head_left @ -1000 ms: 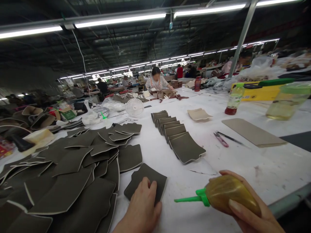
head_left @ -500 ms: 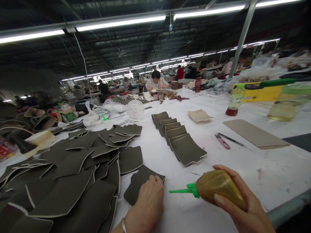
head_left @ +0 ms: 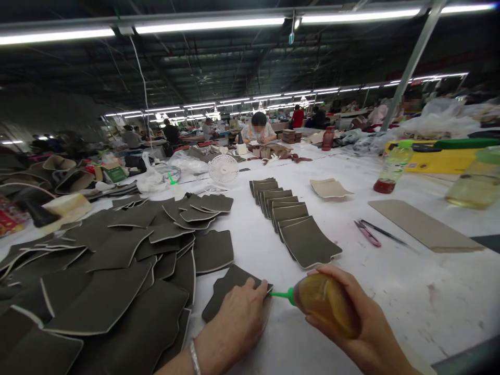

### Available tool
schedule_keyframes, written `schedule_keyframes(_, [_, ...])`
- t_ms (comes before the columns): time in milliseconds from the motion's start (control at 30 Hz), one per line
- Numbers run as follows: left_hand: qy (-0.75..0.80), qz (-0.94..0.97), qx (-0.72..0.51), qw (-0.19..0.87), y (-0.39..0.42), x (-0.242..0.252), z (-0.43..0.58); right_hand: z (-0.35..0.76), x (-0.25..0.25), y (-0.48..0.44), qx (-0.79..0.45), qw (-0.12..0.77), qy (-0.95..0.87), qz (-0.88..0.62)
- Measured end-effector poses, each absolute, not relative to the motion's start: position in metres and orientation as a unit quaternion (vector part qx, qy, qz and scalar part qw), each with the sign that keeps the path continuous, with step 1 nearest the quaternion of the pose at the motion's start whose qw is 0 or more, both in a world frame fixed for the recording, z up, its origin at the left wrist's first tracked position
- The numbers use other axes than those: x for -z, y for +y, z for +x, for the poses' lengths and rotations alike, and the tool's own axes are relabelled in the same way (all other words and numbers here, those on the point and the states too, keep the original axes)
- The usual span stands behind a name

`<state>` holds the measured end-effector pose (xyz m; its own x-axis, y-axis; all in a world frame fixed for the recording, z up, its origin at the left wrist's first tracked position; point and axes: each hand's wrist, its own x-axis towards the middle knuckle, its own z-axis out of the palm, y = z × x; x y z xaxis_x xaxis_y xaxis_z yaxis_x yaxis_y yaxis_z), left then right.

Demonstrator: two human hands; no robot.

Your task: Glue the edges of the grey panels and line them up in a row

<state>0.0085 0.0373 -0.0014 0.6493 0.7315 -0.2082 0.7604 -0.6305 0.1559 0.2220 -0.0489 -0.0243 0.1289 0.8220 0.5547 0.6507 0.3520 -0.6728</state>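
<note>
My left hand (head_left: 242, 312) is on a dark olive leather piece (head_left: 223, 291) with a pale edge, its fingers closed at the right edge; the thumb is hidden. My right hand (head_left: 361, 312) is wrapped round a squeeze bottle (head_left: 326, 301) of amber liquid, tilted on its side. The bottle's green nozzle (head_left: 281, 295) points left, its tip at the piece's right edge beside my left fingertips. Left of my hands lies a loose heap of similar leather pieces (head_left: 105, 297). Ahead, an overlapping row of such pieces (head_left: 310, 242) runs away across the white table.
Thread snips (head_left: 367, 234) and a dark pen-like tool (head_left: 386, 233) lie to the right, near a long beige panel (head_left: 422, 224). Drink bottles (head_left: 394, 166) stand behind them. A small white fan (head_left: 223, 169) is further back. Across the table a person (head_left: 258, 130) sits working.
My right hand has brought the bottle left, so the nozzle tip now meets the piece's edge. My left fingers have shifted to that edge. The view has turned slightly left.
</note>
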Motion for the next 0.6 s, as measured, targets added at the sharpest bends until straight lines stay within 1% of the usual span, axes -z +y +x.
schedule_keyframes(167, [0.412, 0.904, 0.060, 0.100, 0.0362, 0.0018, 0.0063, 0.2201, 0.0225, -0.0464, -0.056, 0.465, -0.690, -0.552])
schedule_keyframes(267, [0.405, 0.906, 0.035, 0.117, 0.0363, 0.0007, 0.0030, 0.2206, 0.0217, -0.0460, -0.055, 0.449, -0.700, -0.553])
schedule_keyframes(367, [0.403, 0.905, 0.020, 0.136, 0.0373, -0.0007, 0.0004, 0.2217, 0.0210, -0.0450, -0.043, 0.451, -0.690, -0.564])
schedule_keyframes(500, [0.405, 0.904, 0.019, 0.135, 0.0386, -0.0004, -0.0003, 0.2220, 0.0204, -0.0449, -0.021, 0.457, -0.680, -0.572])
schedule_keyframes(600, [0.407, 0.903, 0.015, 0.136, 0.0381, 0.0004, 0.0002, 0.2223, 0.0208, -0.0450, -0.036, 0.457, -0.674, -0.580])
